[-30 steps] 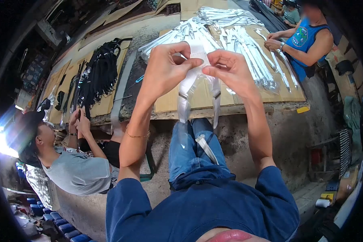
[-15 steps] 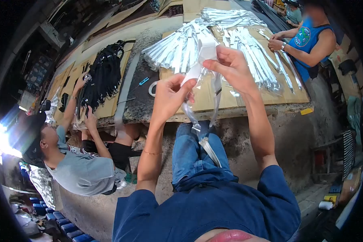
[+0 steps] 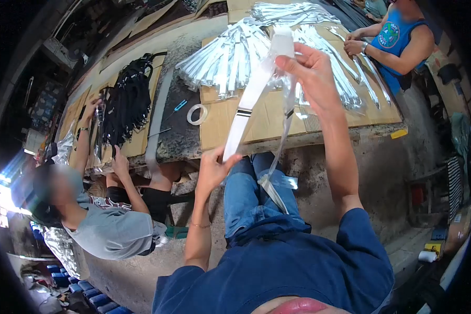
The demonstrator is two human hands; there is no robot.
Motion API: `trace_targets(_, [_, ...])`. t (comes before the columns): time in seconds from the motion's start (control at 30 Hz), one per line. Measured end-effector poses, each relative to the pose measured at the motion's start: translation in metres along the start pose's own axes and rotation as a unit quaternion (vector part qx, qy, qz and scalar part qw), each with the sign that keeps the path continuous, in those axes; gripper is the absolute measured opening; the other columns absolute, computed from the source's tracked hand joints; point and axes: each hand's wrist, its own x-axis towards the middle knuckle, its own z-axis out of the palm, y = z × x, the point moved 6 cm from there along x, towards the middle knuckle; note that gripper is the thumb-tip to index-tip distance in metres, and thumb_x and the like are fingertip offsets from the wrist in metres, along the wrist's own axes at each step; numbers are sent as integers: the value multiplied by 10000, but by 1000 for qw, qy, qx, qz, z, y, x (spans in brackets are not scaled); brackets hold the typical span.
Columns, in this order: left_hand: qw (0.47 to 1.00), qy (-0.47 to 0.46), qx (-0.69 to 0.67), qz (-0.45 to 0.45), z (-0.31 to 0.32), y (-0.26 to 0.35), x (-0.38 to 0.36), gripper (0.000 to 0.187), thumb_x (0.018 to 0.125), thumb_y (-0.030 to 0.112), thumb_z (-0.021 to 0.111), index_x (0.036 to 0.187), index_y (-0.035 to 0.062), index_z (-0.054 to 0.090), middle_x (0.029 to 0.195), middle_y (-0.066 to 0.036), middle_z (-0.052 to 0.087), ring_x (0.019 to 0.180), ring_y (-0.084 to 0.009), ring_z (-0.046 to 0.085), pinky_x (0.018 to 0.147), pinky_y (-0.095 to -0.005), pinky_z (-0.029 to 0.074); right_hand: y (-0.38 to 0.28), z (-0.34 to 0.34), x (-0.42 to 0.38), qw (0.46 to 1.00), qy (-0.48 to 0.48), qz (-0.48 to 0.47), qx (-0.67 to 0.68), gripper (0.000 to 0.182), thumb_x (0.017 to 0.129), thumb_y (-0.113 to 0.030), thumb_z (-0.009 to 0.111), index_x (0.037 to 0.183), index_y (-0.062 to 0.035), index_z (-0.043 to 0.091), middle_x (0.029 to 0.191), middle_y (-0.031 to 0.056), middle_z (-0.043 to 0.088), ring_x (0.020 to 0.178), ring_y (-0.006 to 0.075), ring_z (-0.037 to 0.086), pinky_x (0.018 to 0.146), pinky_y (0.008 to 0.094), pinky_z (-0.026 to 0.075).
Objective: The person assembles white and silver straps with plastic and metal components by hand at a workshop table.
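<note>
A white strap [image 3: 252, 99] with dark bands, partly in clear plastic, stretches at a slant between my hands. My left hand [image 3: 215, 166] pinches its lower end, over the table's near edge. Higher up, my right hand [image 3: 310, 73] grips the strap's folded top between thumb and fingers. From there a second length of strap hangs down to my lap, where a pale bundle [image 3: 273, 193] lies on my jeans. Beyond my hands, fanned piles of wrapped white straps [image 3: 235, 57] cover cardboard.
A pile of black straps [image 3: 131, 99] lies at the left, near a seated co-worker in grey [image 3: 107, 230]. A tape roll [image 3: 196, 114] and a blue cutter [image 3: 180, 105] lie mid-table. Another co-worker in blue [image 3: 397, 39] handles straps at the right.
My left hand has moved down along the strap, away from my right hand, which has risen slightly. More of the strap and its dark bands now show between them.
</note>
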Motion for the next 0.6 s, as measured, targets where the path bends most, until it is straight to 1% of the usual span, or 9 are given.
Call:
trace_targets(0.03, [996,-45,-73,-38,7,-9,-8,287,836,239,755,853,-20,633,625,12,532,579,-93,447,529,-265,393,-5,-4,2,1000,-2,-23,-19,305,852,-83,712,1116,56,644,924,127,718,793,131,680,721,254,532])
trace_targets(0.2, [961,-193,-108,-163,27,-105,-52,209,870,144,709,1022,10,657,805,0,565,741,-73,474,650,-259,417,-28,-19,13,996,-13,-71,-56,340,857,-106,716,1149,50,637,954,129,720,824,132,684,756,246,529])
trace_targets(0.27, [919,-253,-190,-234,29,-142,-68,247,868,170,708,1052,16,645,845,-2,575,768,-82,496,681,-262,434,-36,-17,13,993,-19,-68,-89,329,870,-109,704,1159,34,638,922,115,726,814,120,680,735,234,524])
trace_targets(0.33, [942,-281,-78,-163,5,-135,-66,327,834,207,728,1079,13,633,874,-20,613,801,-106,549,711,-276,455,-40,-14,9,986,-43,-85,-134,321,883,-120,694,1168,15,638,891,100,730,798,90,667,706,212,509])
trace_targets(0.37, [960,-259,67,-79,-22,-88,-41,399,771,155,760,1112,0,625,913,-53,650,883,-134,602,769,-300,482,-42,-8,5,984,-52,-73,-153,315,886,-127,693,1164,11,638,875,91,731,789,78,660,691,206,500])
trace_targets(0.4, [969,-186,52,-151,-40,-42,-18,410,739,92,759,1100,-33,611,967,-90,657,931,-151,617,821,-311,490,-43,-2,2,982,-64,-60,-169,309,890,-134,692,1159,8,637,859,82,732,779,66,653,675,200,492])
trace_targets(0.43, [998,-46,-12,-41,-52,-23,2,378,770,69,734,1108,-46,611,1005,-93,649,953,-139,610,852,-291,486,-44,4,0,975,-80,-72,-194,291,888,-131,695,1135,12,636,859,79,733,768,55,644,659,192,479])
trace_targets(0.53, [968,31,-234,82,-58,99,54,398,840,72,689,1219,-11,598,1050,-116,646,966,-141,610,835,-262,487,-45,33,-12,984,-94,-22,-152,256,887,-122,696,1098,9,637,856,75,733,761,50,637,640,187,466])
trace_targets(0.6, [967,54,-178,174,-55,157,77,314,839,78,695,1137,-9,650,1003,-98,660,899,-138,624,798,-260,496,-43,44,-15,985,-103,3,-141,243,880,-118,706,1074,11,636,843,73,728,754,43,623,634,188,461])
